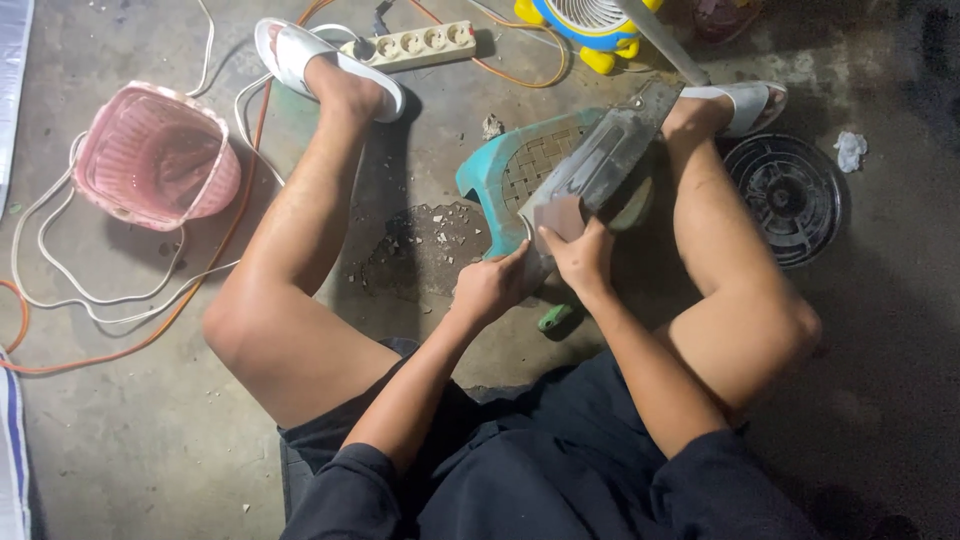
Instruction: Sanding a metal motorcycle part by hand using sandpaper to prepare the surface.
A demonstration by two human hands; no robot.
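Note:
I sit on a concrete floor with my legs apart. A long grey metal blade-like piece [600, 160] lies tilted across a teal plastic stool [520, 165] that rests on its side between my feet. My left hand [488, 288] grips the near lower end of the metal piece. My right hand [582, 255] presses a small brown sanding block [560, 214] against the metal surface. A green-handled tool [556, 316] lies on the floor just under my hands.
A pink plastic basket [155, 155] lies at the left among white and orange cables [150, 300]. A power strip [415, 45] sits at the top. A black round fan grille [790, 195] lies at the right, a yellow-blue fan [590, 25] beyond. Debris [430, 245] is scattered on the floor.

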